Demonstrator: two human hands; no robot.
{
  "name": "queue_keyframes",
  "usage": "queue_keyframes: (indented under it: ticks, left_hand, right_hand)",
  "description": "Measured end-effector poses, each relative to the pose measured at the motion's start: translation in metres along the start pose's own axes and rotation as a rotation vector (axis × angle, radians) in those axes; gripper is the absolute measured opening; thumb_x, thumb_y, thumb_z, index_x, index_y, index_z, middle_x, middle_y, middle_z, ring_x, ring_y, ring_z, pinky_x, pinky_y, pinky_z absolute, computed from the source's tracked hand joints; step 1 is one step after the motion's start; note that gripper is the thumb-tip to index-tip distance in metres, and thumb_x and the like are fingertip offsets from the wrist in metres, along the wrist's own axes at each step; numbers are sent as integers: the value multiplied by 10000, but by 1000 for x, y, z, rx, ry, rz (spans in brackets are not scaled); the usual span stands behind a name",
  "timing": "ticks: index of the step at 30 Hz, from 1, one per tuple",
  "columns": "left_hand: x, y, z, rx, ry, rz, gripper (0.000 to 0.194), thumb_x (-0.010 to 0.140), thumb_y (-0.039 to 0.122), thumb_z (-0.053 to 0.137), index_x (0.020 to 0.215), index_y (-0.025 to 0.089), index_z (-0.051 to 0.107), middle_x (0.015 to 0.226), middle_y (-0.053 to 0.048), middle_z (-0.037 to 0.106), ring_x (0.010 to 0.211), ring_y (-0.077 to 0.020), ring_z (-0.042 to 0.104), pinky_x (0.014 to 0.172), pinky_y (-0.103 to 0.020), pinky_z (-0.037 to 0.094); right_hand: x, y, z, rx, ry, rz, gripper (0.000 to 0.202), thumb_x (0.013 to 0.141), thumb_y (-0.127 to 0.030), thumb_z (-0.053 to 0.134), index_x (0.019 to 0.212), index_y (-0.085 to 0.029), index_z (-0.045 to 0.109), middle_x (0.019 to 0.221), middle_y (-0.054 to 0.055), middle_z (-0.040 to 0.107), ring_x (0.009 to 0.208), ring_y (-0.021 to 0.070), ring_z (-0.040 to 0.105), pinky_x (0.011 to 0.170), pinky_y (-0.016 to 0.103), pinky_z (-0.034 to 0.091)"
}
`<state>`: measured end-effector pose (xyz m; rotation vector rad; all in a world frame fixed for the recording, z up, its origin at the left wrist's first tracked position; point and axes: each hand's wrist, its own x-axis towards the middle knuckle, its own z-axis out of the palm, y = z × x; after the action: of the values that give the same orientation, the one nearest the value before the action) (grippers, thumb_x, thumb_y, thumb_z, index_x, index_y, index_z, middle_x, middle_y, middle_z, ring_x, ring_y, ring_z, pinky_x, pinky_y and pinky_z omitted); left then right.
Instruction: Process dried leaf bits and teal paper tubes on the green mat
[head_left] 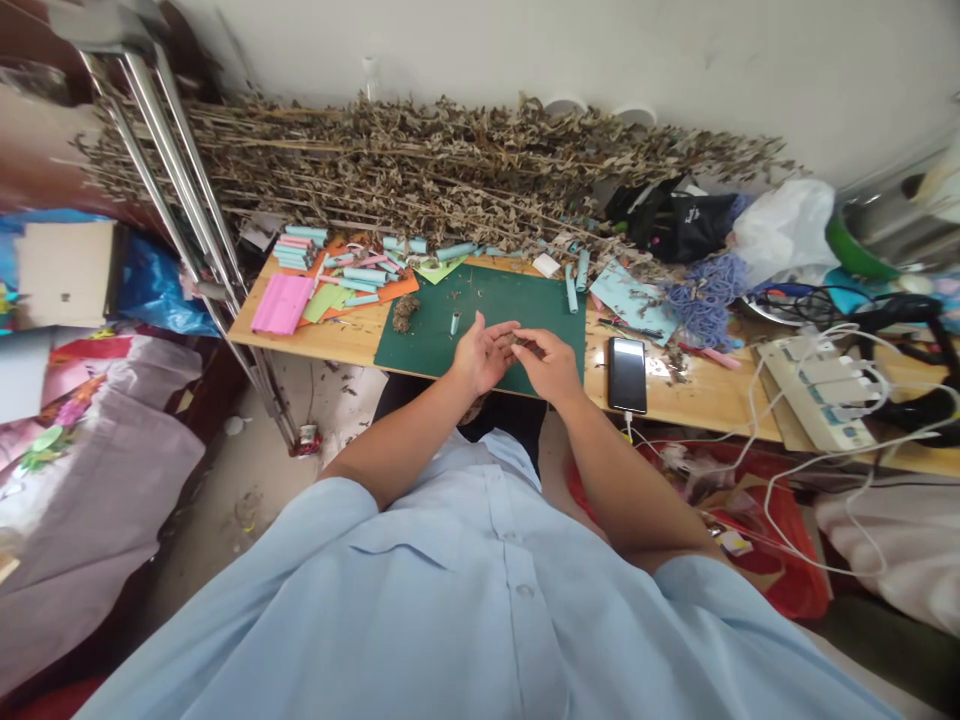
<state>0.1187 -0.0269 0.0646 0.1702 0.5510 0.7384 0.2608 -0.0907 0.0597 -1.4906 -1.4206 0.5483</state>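
My left hand (486, 358) is turned palm up over the front of the green cutting mat (480, 285), its fingers stretched out. Facing it, my right hand (549, 364) has its fingertips pinched together at the left fingers, on a small brown bit of dried herb (517, 342). On the mat, a short pale-blue paper tube (454, 323) stands upright, left of my hands. Farther left lies a clump of crumbled dried herb (406, 313). Two blue paper rolls (571, 288) rest at the mat's right edge.
Long dried herb stalks (420, 165) fill the table's back. Paper rolls (367, 274) and pink paper (283, 303) lie left. Right are a charging phone (627, 374), purple-blue yarn (701, 300) and a power strip (814, 390) with cables. Metal crutches (176, 180) lean at left.
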Motion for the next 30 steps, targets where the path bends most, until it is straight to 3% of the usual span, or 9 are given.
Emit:
queue_keyframes:
  ticks: [4, 7, 12, 16, 23, 28, 30]
  left_hand:
    - [6, 4, -8, 15, 31, 24, 714, 1049, 679, 349, 1135, 87, 739, 1032, -215, 756, 1112, -330, 726, 1057, -445, 513]
    - [4, 4, -1, -15, 32, -4, 716, 1051, 675, 354, 1196, 76, 719, 1089, -231, 759, 1142, -345, 720, 1062, -473, 516]
    - [0, 3, 14, -66, 13, -13, 691, 1059, 652, 367, 1290, 80, 678, 1179, -248, 751, 1210, -370, 708, 1092, -517, 509]
    - [0, 1, 15, -46, 30, -9, 691, 1062, 649, 360, 1305, 79, 666, 1204, -258, 742, 1231, -382, 702, 1087, -525, 515]
    - [-1, -4, 14, 17, 6, 18, 686, 1073, 641, 325, 1248, 83, 684, 1153, -243, 753, 1224, -368, 704, 1093, -514, 511]
    - [1, -4, 2, 128, -41, 40, 702, 1068, 667, 321, 1124, 91, 719, 1034, -217, 763, 1106, -333, 736, 1020, -460, 544]
    - [1, -3, -8, 262, -24, 100, 632, 1063, 644, 406, 1068, 102, 730, 992, -185, 764, 1002, -283, 745, 950, -400, 561]
  right_hand:
    - [4, 3, -4, -4, 41, 59, 299, 886, -390, 687, 1108, -216, 788, 1090, 89, 796, 868, 212, 714, 851, 406, 618]
    - [2, -4, 4, -17, -9, 18, 296, 892, -367, 680, 1131, -226, 784, 1121, 91, 795, 902, 221, 726, 836, 398, 621]
    - [-4, -20, 21, -125, -37, -51, 285, 896, -284, 667, 1152, -251, 788, 1151, 69, 805, 1015, 247, 742, 966, 440, 602]
    - [-9, -25, 24, -132, -88, -80, 262, 941, -293, 630, 1135, -262, 802, 1180, 67, 801, 1032, 248, 744, 939, 426, 606]
    - [-12, -21, 27, -142, -21, -40, 255, 895, -267, 664, 1104, -246, 809, 1104, 66, 815, 953, 248, 751, 916, 428, 601]
    - [-8, -14, 23, 18, -10, 97, 251, 888, -354, 681, 1060, -228, 814, 1062, 62, 824, 913, 230, 754, 898, 407, 614]
    - [-5, -9, 18, 72, 4, 152, 279, 889, -380, 676, 1061, -205, 809, 1023, 72, 824, 875, 227, 753, 855, 395, 623]
